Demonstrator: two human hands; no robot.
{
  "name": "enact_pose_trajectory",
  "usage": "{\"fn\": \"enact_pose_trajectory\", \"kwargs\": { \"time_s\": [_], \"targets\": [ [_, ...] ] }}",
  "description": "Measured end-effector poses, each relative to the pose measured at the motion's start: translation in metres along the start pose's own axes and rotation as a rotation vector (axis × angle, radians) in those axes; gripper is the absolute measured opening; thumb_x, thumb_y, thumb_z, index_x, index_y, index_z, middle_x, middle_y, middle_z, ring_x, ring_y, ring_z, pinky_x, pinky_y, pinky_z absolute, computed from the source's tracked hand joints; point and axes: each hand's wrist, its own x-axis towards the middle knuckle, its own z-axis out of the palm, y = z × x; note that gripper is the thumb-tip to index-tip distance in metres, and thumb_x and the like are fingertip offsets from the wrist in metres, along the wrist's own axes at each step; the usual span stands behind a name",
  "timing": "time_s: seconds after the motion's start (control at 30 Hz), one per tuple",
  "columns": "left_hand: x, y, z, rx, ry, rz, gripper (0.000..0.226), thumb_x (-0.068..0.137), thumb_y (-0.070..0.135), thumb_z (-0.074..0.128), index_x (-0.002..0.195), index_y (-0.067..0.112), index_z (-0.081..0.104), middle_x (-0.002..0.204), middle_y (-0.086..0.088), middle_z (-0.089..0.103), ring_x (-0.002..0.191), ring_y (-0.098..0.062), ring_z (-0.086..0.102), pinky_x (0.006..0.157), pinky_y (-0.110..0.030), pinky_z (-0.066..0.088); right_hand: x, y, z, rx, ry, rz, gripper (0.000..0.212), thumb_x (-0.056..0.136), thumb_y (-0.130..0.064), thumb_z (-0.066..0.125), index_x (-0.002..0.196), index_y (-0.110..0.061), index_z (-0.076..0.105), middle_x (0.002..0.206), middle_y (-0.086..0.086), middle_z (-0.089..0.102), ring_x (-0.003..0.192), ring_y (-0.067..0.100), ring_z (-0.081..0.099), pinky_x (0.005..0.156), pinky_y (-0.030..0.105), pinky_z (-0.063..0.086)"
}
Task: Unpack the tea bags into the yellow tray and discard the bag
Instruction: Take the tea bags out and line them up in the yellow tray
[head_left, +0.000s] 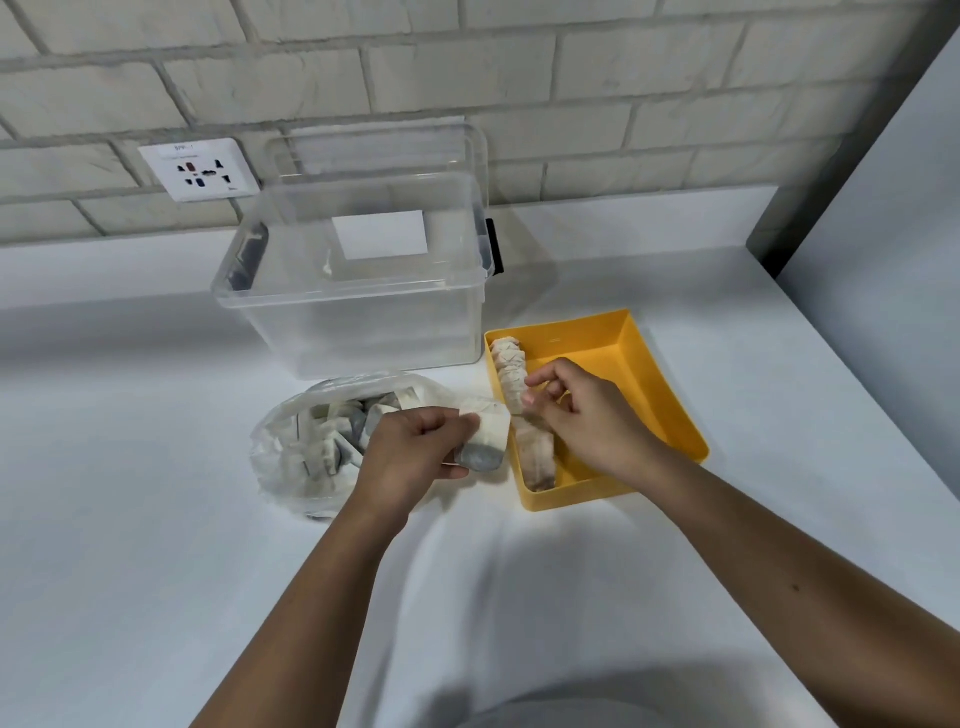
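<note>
In the head view, a stack of tea bags (488, 434) is gripped between the thumb and curled fingers of the left hand (415, 454), just beside the yellow tray (675, 400). A row of tea bags (511, 371) is lined along the tray's left wall. The right hand (582, 415) is held over it with fingers curled; whether anything is pinched cannot be told. More are seen inside the plastic bag (278, 465).

Both arms reach forward on my feed, left grip (415, 452) curled round some tea bags (491, 436), right grip (576, 415) loosely curled just beside.
</note>
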Motion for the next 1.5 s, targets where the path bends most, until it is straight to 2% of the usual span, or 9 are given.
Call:
{"fn": "enact_pose_trajectory", "kwargs": {
  "time_s": [0.17,0.3,0.43,0.5,0.6,0.87,1.07,1.3,1.5],
  "targets": [
    [0.001,0.007,0.01,-0.045,-0.017,0.014,0.014,0.087,0.017,0.074,0.089,0.002,0.076,0.08,-0.018,0.072,0.066,-0.019,0.069,0.062,-0.027,0.062,-0.004,-0.018,0.0,0.133,0.016,0.003,0.023,0.082,-0.04,0.074,0.093,-0.021,0.07,0.082,-0.01,0.067,0.068,-0.005,0.056,0.063,0.01,0.042],
    [0.001,0.009,0.014,-0.097,-0.047,0.01,0.011,0.087,0.019,0.074,0.088,0.008,0.077,0.072,-0.006,0.07,0.059,-0.014,0.066,0.062,-0.028,0.062,-0.007,-0.016,-0.007,0.124,0.037,-0.002,0.015,0.08,-0.029,0.079,0.079,-0.017,0.071,0.065,-0.01,0.064,0.054,0.002,0.056,0.059,0.018,0.047],
    [0.001,0.007,0.014,-0.122,-0.037,0.0,0.006,0.088,0.016,0.073,0.086,0.011,0.076,0.068,0.0,0.072,0.061,-0.012,0.069,0.067,-0.031,0.061,-0.01,-0.012,-0.028,0.096,0.022,-0.009,0.012,0.08,-0.028,0.078,0.074,-0.023,0.069,0.06,-0.018,0.063,0.052,-0.001,0.056,0.057,0.011,0.043],
    [0.002,0.005,0.013,-0.117,-0.015,-0.008,0.007,0.088,0.016,0.073,0.085,0.01,0.076,0.07,-0.001,0.073,0.065,-0.015,0.069,0.068,-0.032,0.062,-0.011,-0.008,-0.042,0.008,-0.064,0.003,0.01,0.081,-0.029,0.077,0.079,-0.021,0.071,0.06,-0.022,0.06,0.058,-0.005,0.053,0.057,0.01,0.037],
    [0.005,0.002,0.011,-0.073,0.027,-0.019,0.011,0.088,0.019,0.074,0.083,0.009,0.076,0.08,-0.012,0.072,0.072,-0.023,0.068,0.064,-0.03,0.063,-0.013,-0.001,-0.054,-0.13,-0.233,0.063,0.014,0.083,-0.034,0.075,0.085,-0.019,0.072,0.073,-0.013,0.062,0.066,0.0,0.052,0.062,0.017,0.038],
    [0.007,-0.004,0.013,-0.008,0.071,-0.036,0.012,0.089,0.017,0.072,0.079,0.011,0.075,0.08,-0.015,0.07,0.074,-0.028,0.066,0.06,-0.027,0.062,-0.012,0.004,-0.042,-0.112,-0.551,0.155,0.012,0.083,-0.034,0.075,0.078,-0.023,0.071,0.076,-0.009,0.071,0.074,0.005,0.058,0.071,0.023,0.043],
    [0.007,-0.006,0.012,-0.01,0.069,-0.038,0.011,0.09,0.017,0.071,0.081,0.011,0.076,0.081,-0.012,0.071,0.073,-0.026,0.068,0.063,-0.03,0.062,-0.005,0.012,-0.016,-0.186,-0.379,0.15,0.015,0.083,-0.032,0.075,0.078,-0.025,0.064,0.075,-0.011,0.061,0.072,0.007,0.056,0.061,0.019,0.038],
    [0.006,-0.007,0.011,0.002,0.037,-0.033,0.009,0.088,0.016,0.073,0.083,0.008,0.077,0.078,-0.012,0.067,0.069,-0.021,0.061,0.066,-0.031,0.062,-0.005,0.014,-0.012,-0.162,-0.344,0.157,0.024,0.077,-0.036,0.08,0.089,-0.021,0.067,0.079,-0.007,0.066,0.078,0.011,0.062,0.067,0.022,0.046],
    [0.005,0.004,0.017,-0.044,-0.039,-0.014,0.011,0.085,0.014,0.076,0.086,0.003,0.073,0.078,-0.012,0.068,0.067,-0.018,0.066,0.063,-0.028,0.062,-0.003,0.001,-0.021,0.321,-0.222,0.134,0.026,0.07,-0.027,0.085,0.09,-0.017,0.072,0.085,0.005,0.069,0.078,0.01,0.061,0.074,0.027,0.05]
  ]
}}
